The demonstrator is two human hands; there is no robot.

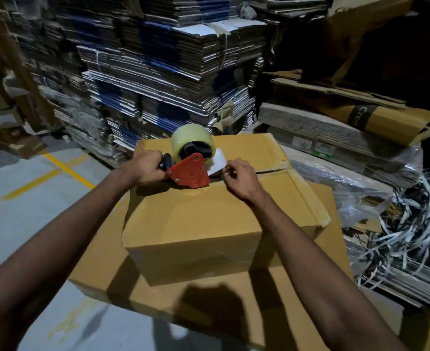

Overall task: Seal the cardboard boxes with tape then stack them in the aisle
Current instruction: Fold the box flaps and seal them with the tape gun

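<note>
One view only, head camera. Two cardboard boxes in frame: a smaller upper box (196, 211) sits on a larger lower box (209, 300), which stands on the grey floor (31, 198) near a yellow floor line (67, 168).

Left hand (147, 169) is clenched round the black handle of the red tape dispenser (190, 173), whose roll of clear tape (192, 141) stands above the frame. Dispenser rests on the upper box top, at or just beside the centre seam (272, 169) where the flaps meet.

Right hand (239, 178) pinches the loose white-looking tape end (217, 164) just beside the dispenser mouth, fingers curled on it.

Progress, as judged: the seam to the right of the dispenser looks bare and slightly gapped, so sealing of this box appears barely begun; no tape strip visible along the top. Lower box: top mostly covered, sealed state cannot be told. Stacking in the aisle is not yet done for the upper box.

Background: tall piles of flattened cartons (158, 72); loose strapping (411, 224) at right.
</note>
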